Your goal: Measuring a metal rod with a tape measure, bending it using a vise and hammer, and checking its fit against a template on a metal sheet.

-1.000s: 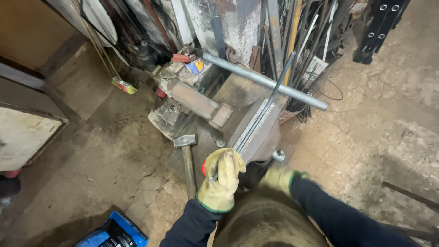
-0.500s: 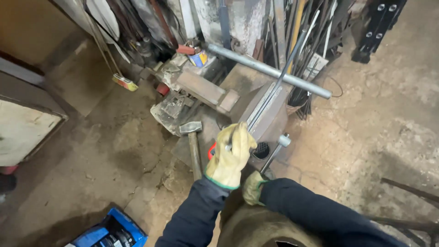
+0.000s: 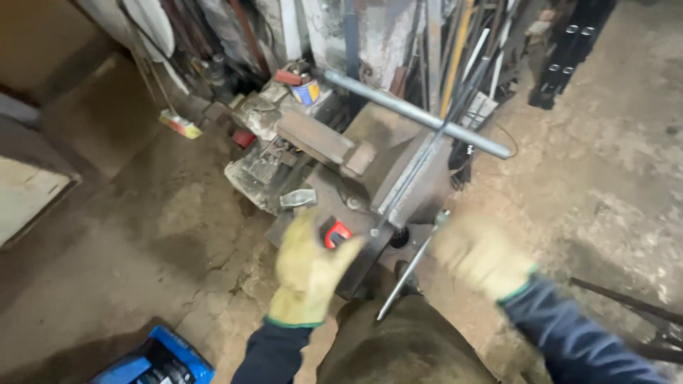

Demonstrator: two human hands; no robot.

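My yellow-gloved left hand spreads open beside the red-and-black tape measure on the grey steel bench vise; my blurred right hand, grip unclear, hovers by its handle rod. Stacked metal bars crowd behind; open concrete floor lies right.

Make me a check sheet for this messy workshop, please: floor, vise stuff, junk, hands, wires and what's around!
Surface: cracked, dirty concrete floor.
Job's things: big vise with a thin rod along its top; its handle bar hangs below; long grey pipe lies across behind.
Clutter: hammer head, small tin, blue case.
Hands: gloved left hand open by a red item; gloved right hand blurred, near the handle bar.
Cables: dark wire right of vise.
Surroundings: leaning metal bars, black rails.
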